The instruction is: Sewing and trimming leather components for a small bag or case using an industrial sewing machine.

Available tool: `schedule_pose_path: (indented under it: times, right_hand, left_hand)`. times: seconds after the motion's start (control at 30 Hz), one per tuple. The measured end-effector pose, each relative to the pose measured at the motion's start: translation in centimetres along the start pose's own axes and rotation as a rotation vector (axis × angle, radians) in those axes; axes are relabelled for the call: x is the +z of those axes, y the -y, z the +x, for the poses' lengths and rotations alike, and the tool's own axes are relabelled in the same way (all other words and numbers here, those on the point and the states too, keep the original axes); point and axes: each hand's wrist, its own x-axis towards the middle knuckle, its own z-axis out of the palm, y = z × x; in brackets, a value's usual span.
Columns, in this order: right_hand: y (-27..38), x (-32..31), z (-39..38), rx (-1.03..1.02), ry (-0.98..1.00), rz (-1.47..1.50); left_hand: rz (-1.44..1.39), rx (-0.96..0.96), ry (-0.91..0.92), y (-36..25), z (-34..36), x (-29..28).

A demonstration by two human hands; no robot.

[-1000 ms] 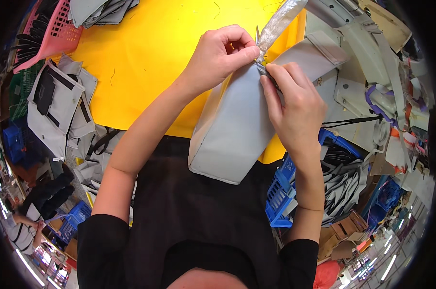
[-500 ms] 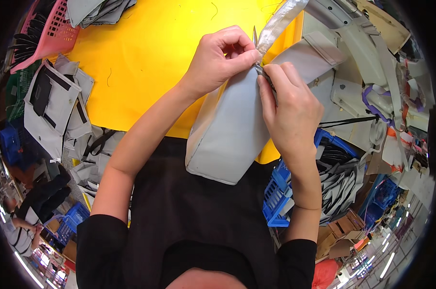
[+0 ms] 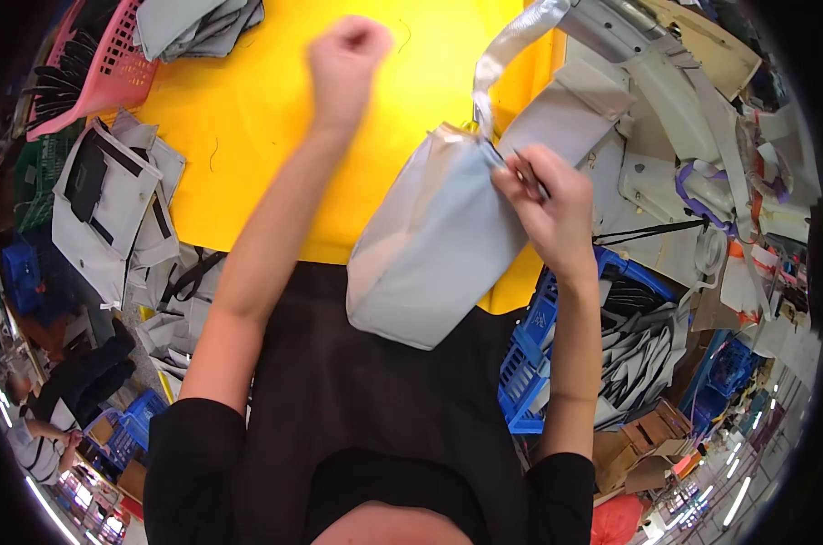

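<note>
A light grey sewn fabric pouch (image 3: 443, 250) lies over the near edge of the yellow tabletop, its lower end against my black apron. My right hand (image 3: 557, 204) is at its upper right edge, closed round small metal snips (image 3: 528, 173); part of the tool is hidden by the fingers. Left of the pouch and farther away, my left hand (image 3: 346, 68) is raised over the yellow surface, curled and blurred by motion, apart from the fabric. A shiny silver binding strip (image 3: 489, 73) runs down to the pouch's top.
Behind my right hand stands a pale sewing machine (image 3: 675, 100), with another grey fabric piece (image 3: 570, 113) beside it. Grey panels (image 3: 103, 209) and a pink basket (image 3: 112, 73) are at left. A blue crate (image 3: 525, 363) holds stacked grey pieces at right.
My left hand has let go of the pouch's top and swung away to the upper left. My right hand has drawn slightly down with the snips, and the pouch's top has sagged.
</note>
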Motion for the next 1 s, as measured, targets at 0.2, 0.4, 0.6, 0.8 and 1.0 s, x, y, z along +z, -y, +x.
schedule_pose_path:
  times: [0.2, 0.4, 0.6, 0.8, 1.0]
  right_hand:
    - [-0.2, -0.5, -2.0, 0.272, -0.049, 0.294]
    - [-1.1, 0.0, -1.5, 0.180, -0.076, 0.268]
    - [-1.0, -0.1, -2.9, 0.208, -0.133, 0.402]
    - [-0.1, 3.5, -3.7, 0.339, -0.245, 0.691]
    - [0.5, 1.8, -4.2, 0.297, -0.183, 0.243]
  left_hand:
    - [-0.058, -0.078, 0.510, -0.2, -1.6, -1.7]
    - [-0.116, -0.008, 0.651, -1.1, -4.4, 2.0]
    - [-0.142, -0.152, 0.698, -4.3, -4.3, 3.0]
    - [-0.019, -0.386, 0.860, -8.0, -2.3, 2.2]
    - [0.033, -0.358, 0.677, -6.5, -3.2, 2.4]
